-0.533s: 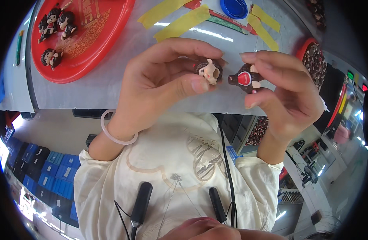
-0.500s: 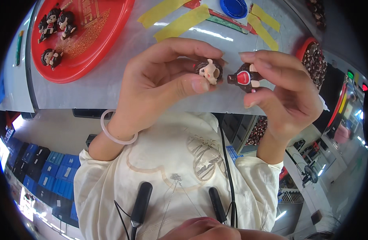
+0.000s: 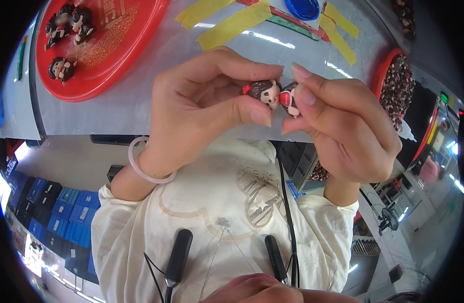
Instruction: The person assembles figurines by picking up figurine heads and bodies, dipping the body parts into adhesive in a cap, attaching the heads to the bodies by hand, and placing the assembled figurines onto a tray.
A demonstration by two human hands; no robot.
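My left hand [image 3: 189, 106] pinches figurine head [image 3: 268, 96], right hand [image 3: 350, 121] body [image 3: 287, 98]. Red tray [image 3: 133, 48] on grey surface [image 3: 116, 117]; red tub [image 3: 380, 76], blue boxes [image 3: 81, 214] around.

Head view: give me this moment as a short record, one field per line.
Left hand: pinches a dark-haired figurine head
Right hand: pinches a dark figurine body with a red front
Contact: head and body meet; whether joined, cannot tell
Left side: red tray with several small figurines
Far side: yellow tape strips, round blue object
Right side: red bin of small brown-and-white pieces
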